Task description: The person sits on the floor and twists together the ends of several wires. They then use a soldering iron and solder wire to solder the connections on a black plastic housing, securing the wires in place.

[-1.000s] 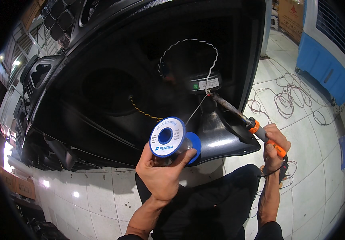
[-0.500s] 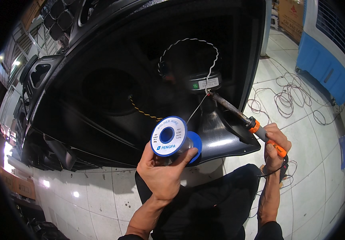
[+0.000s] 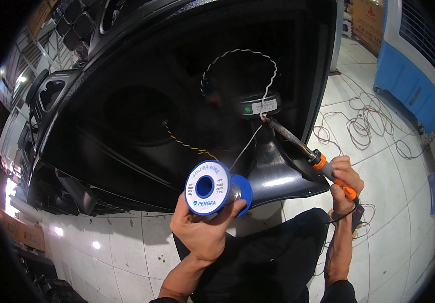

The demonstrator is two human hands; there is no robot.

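My left hand [image 3: 202, 232] is closed round a blue-and-white spool of solder wire [image 3: 193, 202]. A thin strand of solder [image 3: 246, 146] runs from the spool up to just short of the iron's tip. In my right hand [image 3: 346, 184] is a soldering iron [image 3: 290, 137] with an orange-and-grey handle. Its tip touches the terminal where a twisted white wire [image 3: 273, 70] meets a round black driver [image 3: 250, 107] on a black horn [image 3: 273, 166]. The horn is mounted in a large black speaker cabinet [image 3: 142, 65].
A yellow-and-black twisted wire [image 3: 184, 145] comes out of a hole in the cabinet. Loose cables [image 3: 364, 126] lie coiled on the white tiled floor at right. Behind them stand a blue-and-white appliance [image 3: 409, 76] and a cardboard box [image 3: 366, 22]. More black cabinets [image 3: 51, 96] are at left.
My left hand and the spool have moved slightly left and down, and the solder strand's end has drawn back from the joint. The iron's tip stays at the terminal.
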